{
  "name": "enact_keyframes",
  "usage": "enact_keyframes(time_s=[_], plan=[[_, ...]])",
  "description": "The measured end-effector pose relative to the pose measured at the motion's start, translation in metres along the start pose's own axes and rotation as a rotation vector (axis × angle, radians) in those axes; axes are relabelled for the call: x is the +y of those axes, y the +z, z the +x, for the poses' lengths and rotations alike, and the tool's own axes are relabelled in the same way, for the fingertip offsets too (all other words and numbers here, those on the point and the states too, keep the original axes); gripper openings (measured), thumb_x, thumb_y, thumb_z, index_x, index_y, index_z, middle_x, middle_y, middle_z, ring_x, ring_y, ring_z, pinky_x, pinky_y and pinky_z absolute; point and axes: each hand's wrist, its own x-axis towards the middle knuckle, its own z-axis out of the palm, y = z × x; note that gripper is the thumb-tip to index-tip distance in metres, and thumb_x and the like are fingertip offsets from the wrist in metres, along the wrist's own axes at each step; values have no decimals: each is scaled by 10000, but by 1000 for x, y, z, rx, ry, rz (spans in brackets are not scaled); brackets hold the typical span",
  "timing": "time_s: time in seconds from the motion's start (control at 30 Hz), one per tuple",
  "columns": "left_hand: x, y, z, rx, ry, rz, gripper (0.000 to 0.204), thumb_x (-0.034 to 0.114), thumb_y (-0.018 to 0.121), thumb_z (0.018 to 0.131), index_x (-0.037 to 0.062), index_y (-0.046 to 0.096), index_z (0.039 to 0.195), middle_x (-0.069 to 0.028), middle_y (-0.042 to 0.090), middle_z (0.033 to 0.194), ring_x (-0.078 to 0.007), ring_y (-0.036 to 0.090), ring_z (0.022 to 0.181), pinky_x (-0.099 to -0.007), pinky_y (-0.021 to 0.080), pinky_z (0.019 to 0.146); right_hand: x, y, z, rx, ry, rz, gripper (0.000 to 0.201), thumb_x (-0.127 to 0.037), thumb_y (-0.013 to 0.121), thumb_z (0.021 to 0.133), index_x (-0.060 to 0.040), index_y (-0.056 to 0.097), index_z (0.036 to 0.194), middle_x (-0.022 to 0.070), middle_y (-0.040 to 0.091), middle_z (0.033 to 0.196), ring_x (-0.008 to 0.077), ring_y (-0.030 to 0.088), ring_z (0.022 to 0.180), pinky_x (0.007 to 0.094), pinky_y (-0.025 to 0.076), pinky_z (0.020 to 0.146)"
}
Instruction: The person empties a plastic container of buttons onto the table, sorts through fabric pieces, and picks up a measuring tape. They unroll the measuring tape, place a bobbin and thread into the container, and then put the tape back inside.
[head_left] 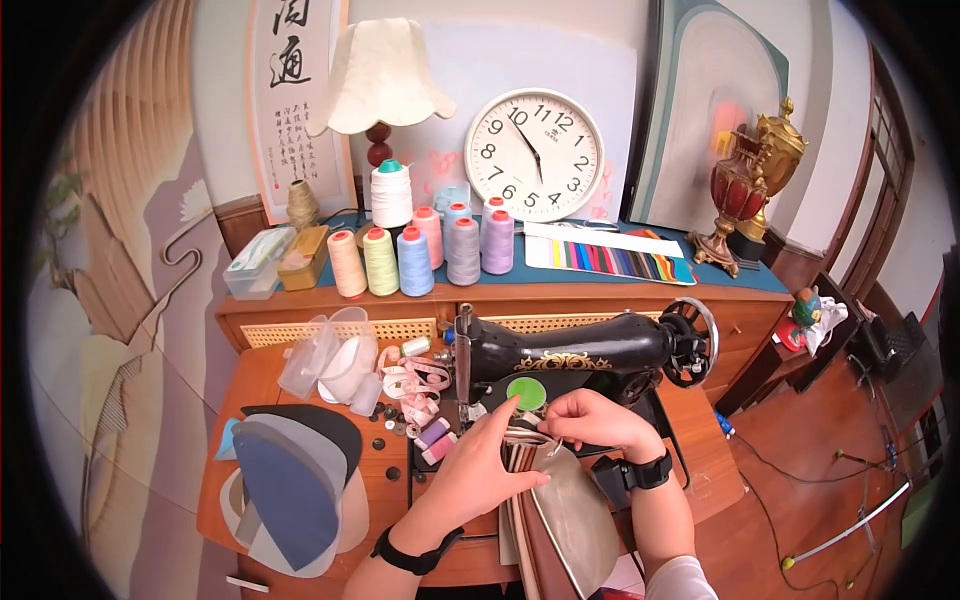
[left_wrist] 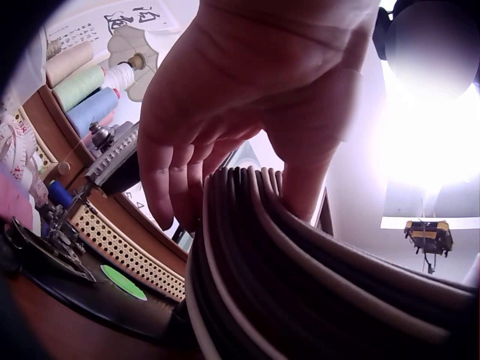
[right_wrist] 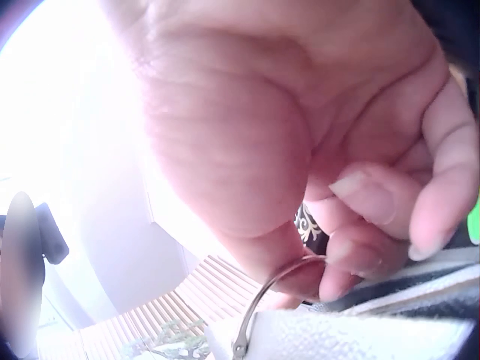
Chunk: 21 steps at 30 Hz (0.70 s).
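A thick bundle of leather-like sample swatches in grey, brown and cream hangs from my left hand, toward the table's front edge. In the left wrist view the layered edges of the swatches run between the thumb on one side and the fingers on the other. My right hand is at the top end of the bundle. Its thumb and fingertips pinch a thin metal ring, which curves down to a pale swatch in the right wrist view. The fingers hide part of the ring.
Behind the hands stands a black sewing machine, a green disc before it. Left lie fan-shaped grey-blue pieces, a pink tape measure, buttons and small spools. Thread cones line the raised shelf. Cables cross the floor at right.
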Motion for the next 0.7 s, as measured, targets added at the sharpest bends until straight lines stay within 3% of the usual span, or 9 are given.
enact_keyframes(time_s=[0.07,0.2,0.37,0.43,0.53,0.7], plan=[[0,-1,1,-43,-16,34,868,279,851,641,52,418,1358,-179,525,1234,-269,550,1110,-356,451,922,5,6,1,6,-13,120,280,-238,592,896,-37,588,701,-53,496,608,31,457,555,230,408,510],[1,-4,3,-121,-59,36,743,307,843,657,49,496,1262,-146,518,1162,-279,541,1097,-355,430,934,12,17,1,101,-45,91,217,-167,546,880,-12,581,734,-25,527,619,60,481,556,244,413,513],[1,-4,3,-141,-90,88,679,300,842,667,44,516,1205,-120,503,1125,-270,534,1087,-343,433,906,23,18,8,93,-63,95,233,-174,535,895,-3,579,743,-14,528,614,71,481,542,250,406,506],[-7,1,3,-29,78,78,649,287,849,659,37,527,1165,-114,533,1091,-236,550,1012,-328,437,862,26,18,10,83,-81,102,239,-179,529,905,-4,581,750,-13,528,612,70,479,538,249,400,500],[-1,-1,4,-111,-43,-19,609,274,854,653,31,539,1114,-92,577,1032,-186,556,869,-301,446,769,26,21,11,64,-65,246,242,-188,525,924,-13,585,768,-14,535,636,61,471,549,237,387,499],[-1,-1,4,-90,-24,-16,594,253,866,637,26,545,1082,-57,604,973,-136,514,729,-274,440,666,16,21,6,27,-27,394,188,-153,537,926,-34,596,792,-23,553,701,47,463,592,203,378,531]])
